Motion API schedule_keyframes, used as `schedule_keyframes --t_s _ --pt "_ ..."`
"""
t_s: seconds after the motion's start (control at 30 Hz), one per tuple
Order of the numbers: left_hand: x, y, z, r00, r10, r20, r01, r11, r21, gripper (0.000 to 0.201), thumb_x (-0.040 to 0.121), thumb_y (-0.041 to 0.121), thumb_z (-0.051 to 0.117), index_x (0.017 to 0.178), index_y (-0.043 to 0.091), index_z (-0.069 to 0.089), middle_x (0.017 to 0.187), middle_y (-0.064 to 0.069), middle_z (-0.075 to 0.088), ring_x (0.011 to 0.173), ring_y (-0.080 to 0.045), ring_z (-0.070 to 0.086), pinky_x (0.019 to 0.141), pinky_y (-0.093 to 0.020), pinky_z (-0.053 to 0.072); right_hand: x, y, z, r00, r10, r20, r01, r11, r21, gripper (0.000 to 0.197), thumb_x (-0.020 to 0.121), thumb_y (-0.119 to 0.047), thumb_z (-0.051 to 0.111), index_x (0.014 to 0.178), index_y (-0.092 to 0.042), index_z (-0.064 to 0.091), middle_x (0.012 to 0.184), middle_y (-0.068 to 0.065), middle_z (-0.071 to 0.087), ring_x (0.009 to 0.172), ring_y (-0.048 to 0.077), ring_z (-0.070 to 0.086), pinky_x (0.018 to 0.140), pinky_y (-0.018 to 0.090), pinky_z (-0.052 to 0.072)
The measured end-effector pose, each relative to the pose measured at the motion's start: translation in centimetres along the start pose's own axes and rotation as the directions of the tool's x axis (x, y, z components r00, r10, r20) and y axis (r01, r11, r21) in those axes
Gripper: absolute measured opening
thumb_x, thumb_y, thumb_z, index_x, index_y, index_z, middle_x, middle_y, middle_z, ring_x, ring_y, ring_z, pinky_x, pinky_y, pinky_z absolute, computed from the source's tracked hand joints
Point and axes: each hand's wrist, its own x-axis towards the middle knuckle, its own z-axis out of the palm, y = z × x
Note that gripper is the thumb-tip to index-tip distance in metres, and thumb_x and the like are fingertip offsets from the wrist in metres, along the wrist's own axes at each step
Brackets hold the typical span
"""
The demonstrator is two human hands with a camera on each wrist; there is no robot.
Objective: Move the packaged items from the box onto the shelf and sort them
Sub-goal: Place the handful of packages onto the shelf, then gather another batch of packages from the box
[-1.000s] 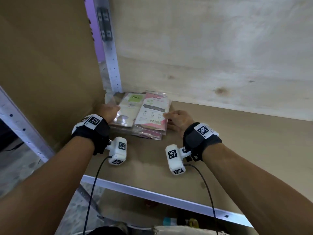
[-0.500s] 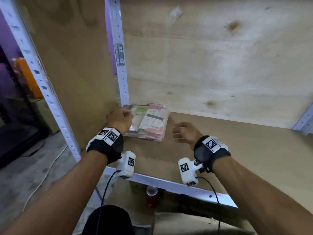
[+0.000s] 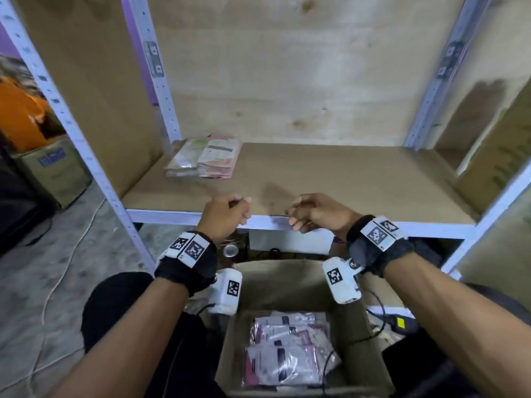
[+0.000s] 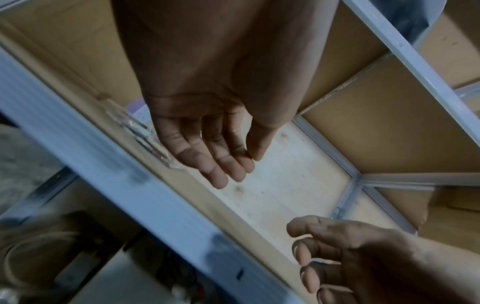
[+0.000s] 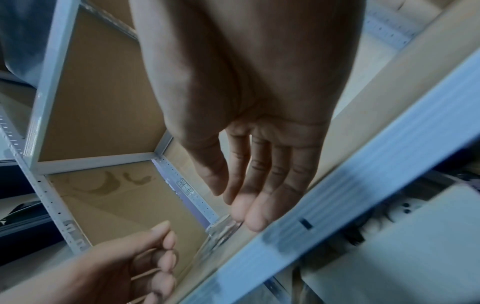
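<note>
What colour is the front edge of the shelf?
The shelf's front edge is pale white-lavender metal; the board above is brown. Head view shows it best.

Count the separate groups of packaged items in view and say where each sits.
2: one stack on the shelf in its back left corner, one pile in the cardboard box below. Packets underneath may be hidden.

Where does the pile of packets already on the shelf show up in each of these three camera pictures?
Head: stack of packets at the shelf's back left corner.
Left wrist: a blurred clear-wrapped sliver left of the left hand.
Right wrist: a glimpse just beyond the fingertips.
Shared landmark: the perforated upright post behind it.
</note>
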Motion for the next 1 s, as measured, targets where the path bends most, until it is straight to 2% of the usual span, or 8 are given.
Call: schedule_keyframes --t_s 0.13,0.27,0.4,0.5,0.63,0.77,0.87,1.0 --pt "-3.4 -2.2 4.0 0.994 -0.041 0.098 0.042 0.999 -0.008 0.024 0.095 0.023 0.059 0.074 0.014 0.066 0.068 -0.004 0.068 0.056 -0.014 0.059 0.058 -0.019 0.047 -3.1 4.4 -0.4 0.998 0.054 -0.02 -0.055 0.997 -0.055 0.007 0.096 -0.004 0.056 0.098 -0.002 0.062 0.081 0.014 0.066 0.062 0.019 0.06 0.058 0.023 0.053" --pt "-5.1 -5.5 7.4 0.975 -0.137 0.175 0.131 0.99 0.044 0.026 0.095 0.024 0.059 0.083 0.003 0.069 0.075 -0.012 0.071 0.063 -0.02 0.061 0.07 -0.031 0.053 -4.1 10.0 -0.5 0.987 0.162 -0.01 -0.162 0.978 -0.133 0.004 0.096 -0.002 0.056 0.096 -0.002 0.06 0.078 0.011 0.068 0.067 0.021 0.063 0.066 0.031 0.053" --pt "-6.0 -8.9 10.8 0.929 -0.229 0.29 0.181 0.966 0.182 0.026 0.096 0.027 0.057 0.083 0.006 0.069 0.075 -0.007 0.071 0.064 -0.019 0.063 0.079 -0.034 0.055 -3.9 15.5 -0.2 0.971 0.236 -0.023 -0.235 0.946 -0.222 0.005 0.095 -0.005 0.059 0.096 -0.002 0.063 0.085 0.011 0.069 0.072 0.02 0.065 0.066 0.029 0.056" --pt "-6.3 -11.5 13.1 0.875 -0.326 0.359 0.223 0.928 0.298 0.024 0.097 0.032 0.056 0.091 0.013 0.07 0.083 -0.003 0.074 0.072 -0.018 0.068 0.08 -0.034 0.056 -2.8 19.1 0.7 0.954 0.298 -0.015 -0.291 0.92 -0.261 0.008 0.095 -0.001 0.058 0.098 -0.003 0.065 0.09 0.014 0.069 0.076 0.021 0.066 0.074 0.036 0.057" --pt "-6.0 -15.0 15.5 0.802 -0.442 0.4 0.272 0.868 0.415 0.028 0.095 0.03 0.058 0.093 0.006 0.073 0.092 -0.013 0.075 0.089 -0.029 0.071 0.085 -0.037 0.057 -1.0 22.9 2.6 0.906 0.42 0.053 -0.385 0.869 -0.31 0.012 0.095 0.0 0.054 0.1 -0.006 0.064 0.098 0.013 0.069 0.085 0.024 0.07 0.077 0.032 0.06" --pt "-5.5 -18.0 17.2 0.734 -0.553 0.393 0.355 0.807 0.472 0.027 0.094 0.025 0.057 0.092 0.004 0.074 0.095 -0.014 0.075 0.089 -0.03 0.071 0.082 -0.038 0.059 1.0 26.1 4.8 0.868 0.485 0.103 -0.423 0.832 -0.358 0.013 0.094 -0.009 0.057 0.084 -0.015 0.062 0.079 0.005 0.07 0.065 0.016 0.066 0.057 0.023 0.053" --pt "-5.3 -19.9 18.0 0.707 -0.592 0.388 0.344 0.766 0.542 0.029 0.093 0.026 0.056 0.096 0.004 0.074 0.097 -0.014 0.075 0.092 -0.03 0.071 0.082 -0.033 0.058 2.1 28.3 6.0 0.838 0.536 0.103 -0.462 0.797 -0.389 0.014 0.092 -0.008 0.059 0.08 -0.014 0.064 0.078 0.009 0.071 0.058 0.016 0.064 0.051 0.021 0.051" --pt "-5.2 -21.9 19.2 0.628 -0.654 0.422 0.362 0.725 0.586 0.033 0.093 0.019 0.053 0.103 -0.007 0.071 0.107 -0.025 0.071 0.102 -0.038 0.068 0.088 -0.042 0.057 3.4 30.7 7.1 0.813 0.562 0.153 -0.389 0.719 -0.576 0.019 0.087 -0.01 0.056 0.077 -0.011 0.072 0.085 0.013 0.075 0.072 0.023 0.071 0.066 0.03 0.059"
